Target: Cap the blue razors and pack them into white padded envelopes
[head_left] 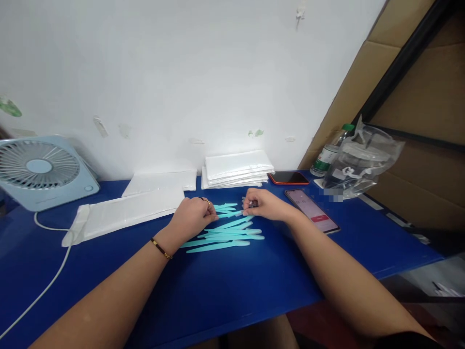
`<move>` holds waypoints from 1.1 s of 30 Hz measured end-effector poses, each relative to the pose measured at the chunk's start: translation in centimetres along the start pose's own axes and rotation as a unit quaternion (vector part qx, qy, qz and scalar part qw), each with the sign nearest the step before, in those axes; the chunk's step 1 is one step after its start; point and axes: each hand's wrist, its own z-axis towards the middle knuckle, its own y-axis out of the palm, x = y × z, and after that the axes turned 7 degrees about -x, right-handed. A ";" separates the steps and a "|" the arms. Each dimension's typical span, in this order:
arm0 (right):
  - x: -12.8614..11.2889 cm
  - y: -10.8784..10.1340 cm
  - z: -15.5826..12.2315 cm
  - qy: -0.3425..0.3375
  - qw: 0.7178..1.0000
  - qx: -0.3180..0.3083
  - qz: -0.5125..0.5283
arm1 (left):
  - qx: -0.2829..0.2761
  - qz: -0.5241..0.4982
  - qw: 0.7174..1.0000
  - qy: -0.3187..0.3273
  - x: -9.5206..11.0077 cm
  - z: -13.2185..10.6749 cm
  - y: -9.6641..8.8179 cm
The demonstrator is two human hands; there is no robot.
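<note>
Table, blue, runs under both forearms and out past the hands on every side. White wall stands beyond the hands, w/ brown cardboard leaning far R of the R hand. Pale blue desk fan sits well L of the L hand, its white cable trailing down alongside the L forearm. White padded mailer lies just L of the L hand, a 2nd flat mailer beyond it, and a stack of mailers straight beyond both hands, against the wall. Clear plastic bag sits R of and beyond the R hand, w/ a green-capped bottle beside it. Lit phone lies just R of the R wrist; dark phone in an orange case lies beyond the R hand. Teal sticks, approx a dozen, lie loose btw and just below the two hands. L hand is knuckles-up, fingers curled over the sticks' L ends; can't tell if it grips one. R hand has fingertips pinched closed on a small grey piece, too small to identify, by the tip of one stick. Bracelet on L wrist, ring on a L finger.
</note>
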 end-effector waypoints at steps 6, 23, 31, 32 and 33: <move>1.1 -1.4 -0.7 0.049 0.998 0.041 -0.027 | 0.051 0.011 0.998 -0.040 -0.1 0.0 -0.3; 1.0 -1.2 -0.6 0.054 0.998 0.021 -0.006 | 0.028 0.064 0.998 -0.001 -0.1 -0.2 -0.5; -0.2 -2.0 -1.4 0.033 0.999 -0.039 0.006 | -0.025 -0.018 0.999 0.040 0.4 -0.8 -0.8; -0.4 -2.0 -1.5 0.020 0.997 -0.073 0.006 | -0.043 -0.022 0.997 0.052 0.7 -0.9 -0.7; -0.6 -1.8 -1.5 0.009 0.995 -0.101 0.003 | -0.058 -0.024 0.996 0.059 1.0 -0.9 -0.5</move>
